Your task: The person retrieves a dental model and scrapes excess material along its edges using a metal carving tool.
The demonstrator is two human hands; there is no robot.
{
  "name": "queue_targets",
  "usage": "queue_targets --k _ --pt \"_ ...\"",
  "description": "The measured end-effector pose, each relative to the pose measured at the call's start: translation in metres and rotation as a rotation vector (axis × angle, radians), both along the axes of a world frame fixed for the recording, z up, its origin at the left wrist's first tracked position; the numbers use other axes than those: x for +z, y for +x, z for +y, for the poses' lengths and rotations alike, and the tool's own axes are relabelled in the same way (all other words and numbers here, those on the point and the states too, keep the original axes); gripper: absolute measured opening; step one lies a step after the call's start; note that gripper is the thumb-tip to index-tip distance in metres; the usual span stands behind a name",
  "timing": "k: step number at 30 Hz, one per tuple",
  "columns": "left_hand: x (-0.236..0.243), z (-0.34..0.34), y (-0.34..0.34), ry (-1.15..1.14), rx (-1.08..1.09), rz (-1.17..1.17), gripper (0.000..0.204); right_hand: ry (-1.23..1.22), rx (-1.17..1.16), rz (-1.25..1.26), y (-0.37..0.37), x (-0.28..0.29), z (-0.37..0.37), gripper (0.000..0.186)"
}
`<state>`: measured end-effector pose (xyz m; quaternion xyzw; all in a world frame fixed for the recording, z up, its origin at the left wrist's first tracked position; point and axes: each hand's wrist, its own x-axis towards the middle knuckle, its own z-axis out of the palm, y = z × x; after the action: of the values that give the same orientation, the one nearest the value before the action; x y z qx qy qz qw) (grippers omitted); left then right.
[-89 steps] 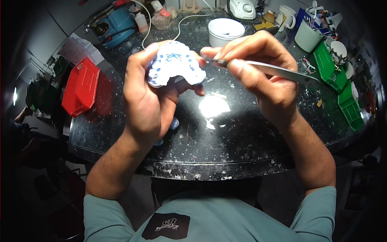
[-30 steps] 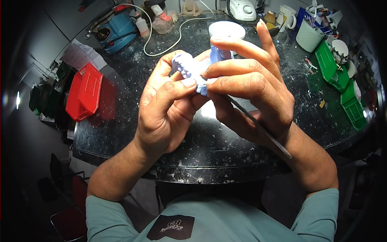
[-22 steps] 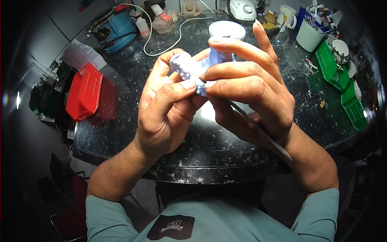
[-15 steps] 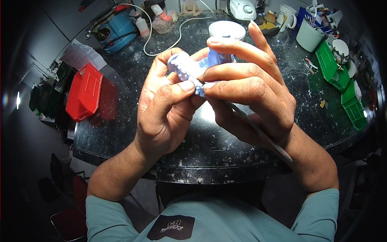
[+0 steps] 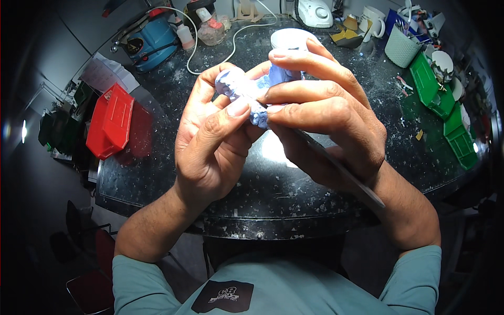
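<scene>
My left hand grips a pale blue and white dental model, its thumb on the model's near part. My right hand is bent over the model's right side, fingertips against it, and holds a long thin metal tool that slants down to the lower right past my wrist. The tool's working end is hidden among my fingers and the model. Behind my fingers stands a white round tub.
On the dark speckled bench are a red bin at left, green bins at right, a holder of tools, a blue machine, bottles, a white device and a looping cable. A chair stands below left.
Three seconds ago the model faced up in my left hand with the tool apart from it; my right hand then came over it. Lately the model tilted slightly and my right little finger lowered.
</scene>
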<state>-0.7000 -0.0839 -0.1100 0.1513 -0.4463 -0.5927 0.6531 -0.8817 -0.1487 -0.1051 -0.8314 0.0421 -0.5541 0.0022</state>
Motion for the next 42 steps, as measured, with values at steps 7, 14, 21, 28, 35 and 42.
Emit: queue_targets --k 7,14,21,28,35,42 --pt "-0.003 -0.003 0.008 -0.067 -0.039 -0.04 0.047 -0.013 0.041 -0.018 0.002 0.003 0.001 0.023" --pt "-0.002 -0.008 -0.001 -0.156 0.233 -0.187 0.047 -0.026 0.079 0.001 -0.002 0.003 -0.004 0.025" --pt "-0.006 -0.01 0.004 -0.21 0.241 -0.293 0.046 0.024 0.104 0.02 -0.002 0.003 -0.001 0.023" --pt "-0.006 -0.011 0.004 -0.249 0.221 -0.324 0.043 0.018 0.104 0.024 -0.002 0.004 -0.002 0.023" --pt "-0.006 -0.01 0.005 -0.259 0.244 -0.369 0.046 0.025 0.11 0.022 -0.001 0.002 -0.002 0.022" --pt "-0.006 -0.009 0.004 -0.223 0.236 -0.344 0.045 0.01 0.084 0.024 0.0 0.002 -0.003 0.02"
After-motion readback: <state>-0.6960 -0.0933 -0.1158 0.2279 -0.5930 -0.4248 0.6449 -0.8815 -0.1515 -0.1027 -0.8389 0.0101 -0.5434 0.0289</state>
